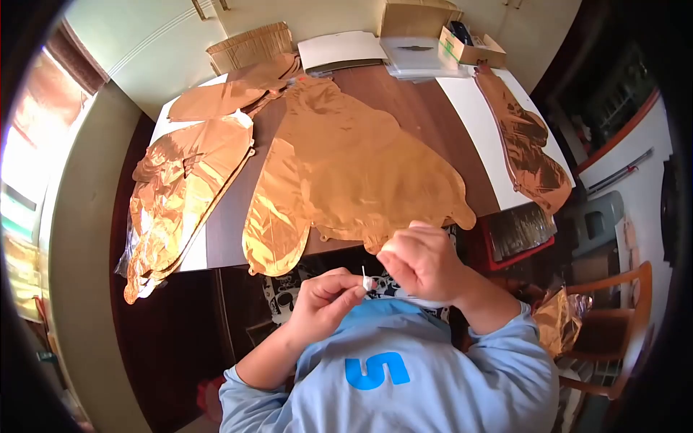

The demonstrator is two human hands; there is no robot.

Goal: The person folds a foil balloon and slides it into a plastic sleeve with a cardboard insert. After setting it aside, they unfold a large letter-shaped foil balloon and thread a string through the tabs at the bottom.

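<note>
Close to my body, my left hand (326,303) pinches a small white piece (367,282) with a thin white stick rising from it. My right hand (421,263) is closed, higher and to the right, near the table's front edge; what its fingers hold, if anything, is too small to make out. Just beyond both hands, a large flat copper-coloured foil shape (361,159) lies across the table (426,108), its lower tabs reaching the front edge. A shiny foil shape (188,180) lies to the left.
More foil pieces (224,97) lie at the back left and a long foil piece (520,133) on the right. Cardboard (253,47), white sheets (341,50) and a small box (484,54) line the back. A wooden chair (635,317) stands at the right.
</note>
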